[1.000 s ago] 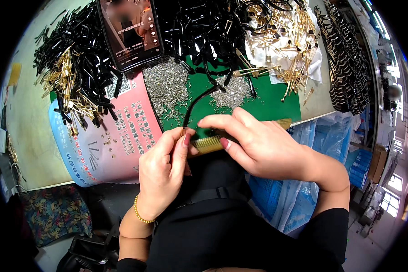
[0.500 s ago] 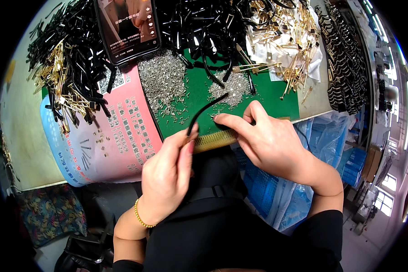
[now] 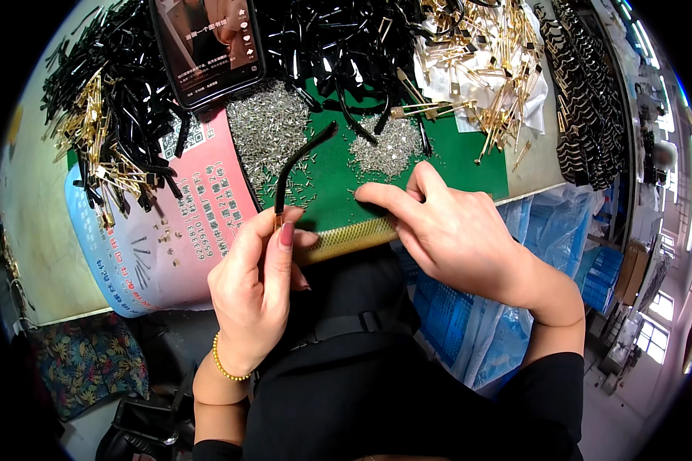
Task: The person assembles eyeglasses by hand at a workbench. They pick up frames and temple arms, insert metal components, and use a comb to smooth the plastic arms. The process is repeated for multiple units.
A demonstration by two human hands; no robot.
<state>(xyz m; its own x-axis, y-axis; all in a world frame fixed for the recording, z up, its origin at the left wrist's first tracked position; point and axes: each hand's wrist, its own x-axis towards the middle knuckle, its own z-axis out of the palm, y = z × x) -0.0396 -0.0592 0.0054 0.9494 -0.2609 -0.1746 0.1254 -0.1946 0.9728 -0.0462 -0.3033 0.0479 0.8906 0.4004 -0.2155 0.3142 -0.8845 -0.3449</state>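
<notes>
My left hand [image 3: 250, 280] pinches a black eyeglass temple [image 3: 294, 160] near its lower end, its curved tip pointing up and to the right. My right hand [image 3: 457, 234] is over the table's front edge. Its index finger reaches out to the green mat [image 3: 331, 196], the tip at a tiny metal piece, while the other fingers are bent and partly hidden. Ahead of that fingertip lies a small heap of tiny silver parts [image 3: 386, 154]. A larger heap of short silver pins [image 3: 269, 127] lies left of it. A yellow mesh-patterned roll [image 3: 350, 240] runs along the edge between my hands.
Piles of black temples [image 3: 338, 54] fill the back of the table. Gold metal strips [image 3: 507, 92] lie on white paper at the right, more [image 3: 92, 115] at the left. A phone [image 3: 207, 54] stands among them. A pink and blue printed sheet [image 3: 169, 246] covers the left front.
My left hand has moved left and slightly down with the temple, which now stands more upright. My right index fingertip has shifted slightly left on the mat.
</notes>
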